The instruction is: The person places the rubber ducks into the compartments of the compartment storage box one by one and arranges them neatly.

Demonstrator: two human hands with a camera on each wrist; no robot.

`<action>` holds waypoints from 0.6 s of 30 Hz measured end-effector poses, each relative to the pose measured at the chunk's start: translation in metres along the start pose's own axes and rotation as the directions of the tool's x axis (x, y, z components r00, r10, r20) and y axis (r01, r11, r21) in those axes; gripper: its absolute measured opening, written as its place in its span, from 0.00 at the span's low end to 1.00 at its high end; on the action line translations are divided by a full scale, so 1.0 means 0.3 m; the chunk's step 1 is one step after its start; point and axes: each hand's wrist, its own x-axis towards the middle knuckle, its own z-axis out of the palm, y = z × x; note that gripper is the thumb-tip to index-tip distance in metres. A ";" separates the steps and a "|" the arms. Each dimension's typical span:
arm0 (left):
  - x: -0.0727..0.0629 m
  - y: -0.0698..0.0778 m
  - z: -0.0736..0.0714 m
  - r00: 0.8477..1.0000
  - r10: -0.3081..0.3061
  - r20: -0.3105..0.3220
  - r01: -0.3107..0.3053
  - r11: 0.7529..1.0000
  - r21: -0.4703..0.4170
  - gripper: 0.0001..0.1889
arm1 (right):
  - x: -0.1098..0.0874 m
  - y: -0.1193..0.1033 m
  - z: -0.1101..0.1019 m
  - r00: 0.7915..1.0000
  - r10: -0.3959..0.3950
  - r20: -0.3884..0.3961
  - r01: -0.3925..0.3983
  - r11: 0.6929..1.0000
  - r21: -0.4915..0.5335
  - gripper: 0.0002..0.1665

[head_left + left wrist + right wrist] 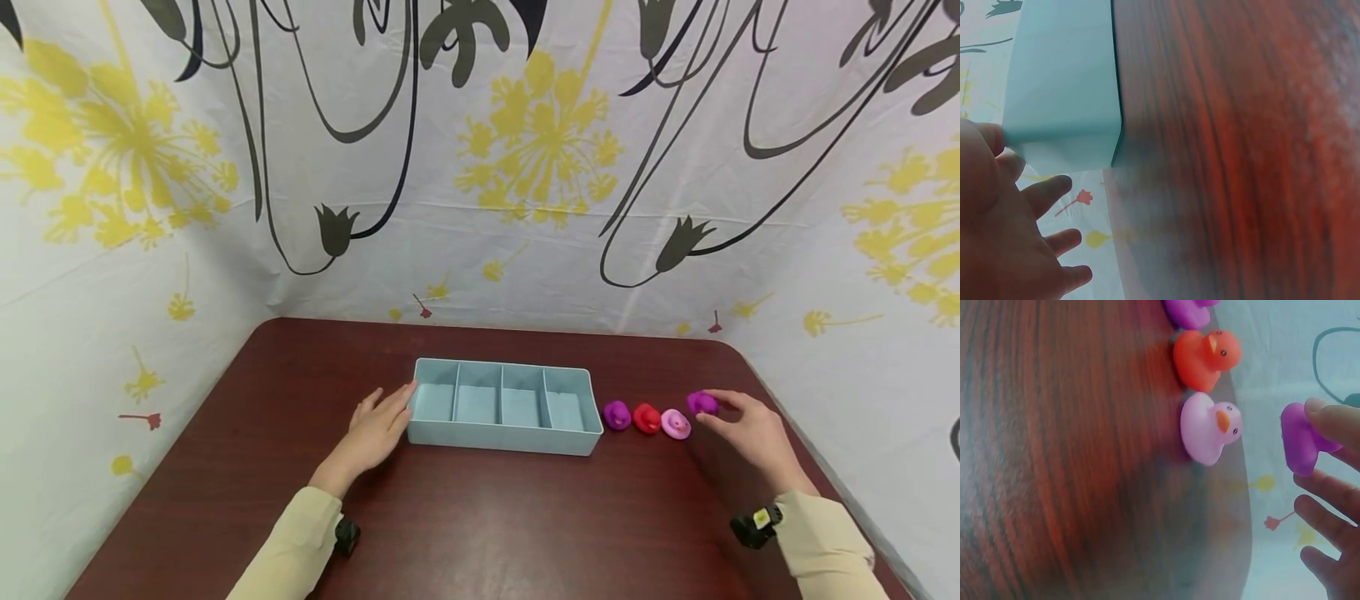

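A pale blue tray [502, 439] with several compartments stands on the table. My left hand [372, 433] touches its left end with the fingers fairly straight; the left wrist view shows the fingertips at the tray's corner [1063, 134]. My right hand [753, 433] pinches a purple rubber duck [702, 403] between thumb and fingers, and in the right wrist view this duck [1300, 439] appears raised off the table. Left of it, in a row, are a pink duck [676, 425], a red duck [647, 419] and another purple duck [617, 415], beside the tray's right end.
The dark red-brown wooden table [525, 525] has rounded far corners. A white cloth [525, 275] printed with yellow and grey flowers hangs behind it and along both sides. Each wrist wears a small black camera.
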 end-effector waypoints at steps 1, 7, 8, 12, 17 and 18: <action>0.001 0.000 0.000 1.000 -0.001 0.000 0.001 1.000 0.001 0.28 | 0.002 -0.007 -0.001 1.000 -0.005 0.000 0.005 1.000 -0.002 0.27; 0.002 -0.001 0.003 1.000 0.003 -0.001 -0.003 1.000 0.003 0.28 | 0.011 -0.043 -0.001 1.000 -0.019 -0.015 0.019 1.000 -0.003 0.27; 0.002 -0.001 0.003 1.000 0.005 -0.001 -0.005 1.000 0.002 0.28 | 0.012 -0.048 0.000 1.000 -0.020 -0.017 0.020 1.000 0.001 0.27; 0.002 -0.003 0.002 1.000 0.009 0.002 -0.009 1.000 0.001 0.28 | 0.017 -0.072 0.004 0.999 -0.035 -0.027 0.035 0.999 0.013 0.26; 0.002 -0.002 0.001 1.000 0.004 0.005 -0.004 1.000 -0.004 0.28 | 0.027 -0.099 0.007 0.999 -0.043 -0.016 0.044 0.998 0.035 0.27; 0.003 -0.002 0.001 1.000 0.002 0.005 -0.002 1.000 -0.008 0.28 | 0.029 -0.104 0.008 0.999 -0.040 -0.009 0.040 0.998 0.041 0.28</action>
